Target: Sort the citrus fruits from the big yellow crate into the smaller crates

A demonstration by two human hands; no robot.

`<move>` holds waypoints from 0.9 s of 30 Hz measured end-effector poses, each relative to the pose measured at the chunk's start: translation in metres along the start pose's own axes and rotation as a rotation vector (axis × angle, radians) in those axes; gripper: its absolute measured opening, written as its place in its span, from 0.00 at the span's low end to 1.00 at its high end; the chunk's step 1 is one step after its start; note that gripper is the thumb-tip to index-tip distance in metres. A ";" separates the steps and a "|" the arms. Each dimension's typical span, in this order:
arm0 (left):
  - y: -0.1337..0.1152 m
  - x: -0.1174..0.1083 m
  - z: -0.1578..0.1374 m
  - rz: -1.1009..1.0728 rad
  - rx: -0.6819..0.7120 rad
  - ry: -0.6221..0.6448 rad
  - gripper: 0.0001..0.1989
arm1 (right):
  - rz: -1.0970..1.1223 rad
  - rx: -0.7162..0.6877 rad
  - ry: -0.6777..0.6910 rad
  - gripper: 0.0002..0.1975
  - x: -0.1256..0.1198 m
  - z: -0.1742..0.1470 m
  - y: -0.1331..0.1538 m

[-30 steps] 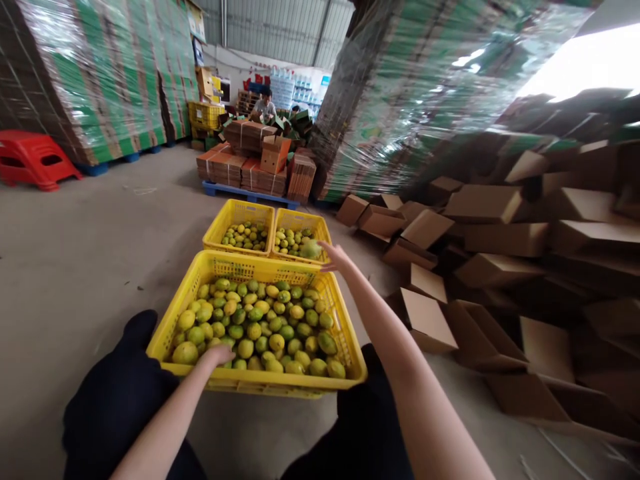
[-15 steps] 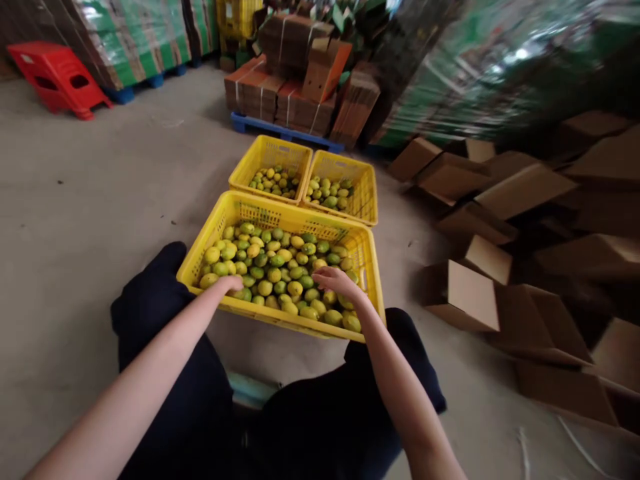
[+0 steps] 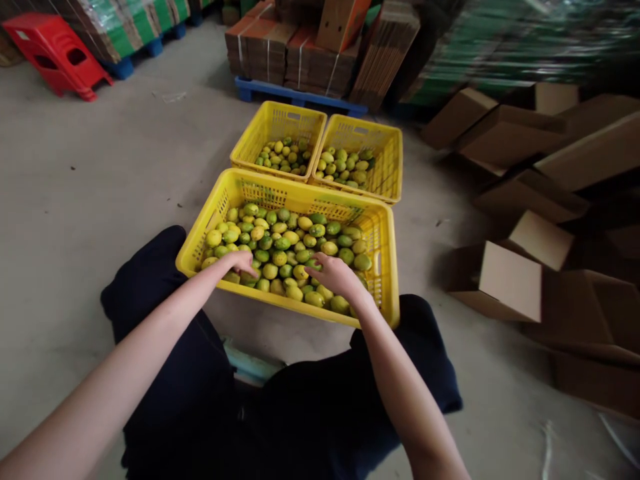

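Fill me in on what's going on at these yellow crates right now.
A seated person leans over a large yellow plastic crate on the concrete floor, filled with small green and yellow citrus fruits. Both bare hands are down among the fruit near the crate's closest edge: the left hand at the left side, the right hand nearer the middle. Whether either grip has closed on a fruit is unclear. Two smaller yellow crates, partly filled with similar fruit, stand just beyond. Brown cardboard boxes lie scattered to the right.

Single head-worn view, looking forward and steeply down from close above the seated person's lap. Near field: large yellow crate [image 3: 383, 267] on the floor; far field: two smaller crates [image 3: 320, 127], stacked cartons [image 3: 300, 60].
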State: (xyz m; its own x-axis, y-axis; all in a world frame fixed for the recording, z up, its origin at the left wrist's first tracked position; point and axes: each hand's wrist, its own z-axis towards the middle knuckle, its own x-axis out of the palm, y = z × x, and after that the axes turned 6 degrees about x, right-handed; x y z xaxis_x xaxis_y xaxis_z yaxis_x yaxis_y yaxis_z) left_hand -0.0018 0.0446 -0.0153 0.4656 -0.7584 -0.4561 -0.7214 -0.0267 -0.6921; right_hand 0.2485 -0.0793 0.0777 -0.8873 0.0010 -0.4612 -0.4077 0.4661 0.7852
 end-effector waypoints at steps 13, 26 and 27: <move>-0.160 -0.066 -0.054 -0.035 0.446 -0.145 0.18 | 1.391 0.174 0.135 0.14 -0.008 -0.015 0.037; -0.019 -0.017 0.011 0.694 0.185 -0.107 0.04 | 1.413 0.347 -0.039 0.12 -0.030 -0.007 0.017; -0.021 -0.019 0.021 0.705 0.169 -0.139 0.08 | 1.410 0.364 -0.047 0.11 -0.032 -0.010 0.018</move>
State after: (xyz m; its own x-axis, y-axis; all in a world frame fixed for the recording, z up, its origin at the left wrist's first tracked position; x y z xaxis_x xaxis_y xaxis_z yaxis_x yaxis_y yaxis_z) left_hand 0.0156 0.0732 -0.0035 -0.0109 -0.4684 -0.8835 -0.7897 0.5460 -0.2797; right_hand 0.2672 -0.0795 0.1101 -0.4861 0.6628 0.5696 0.8602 0.2480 0.4456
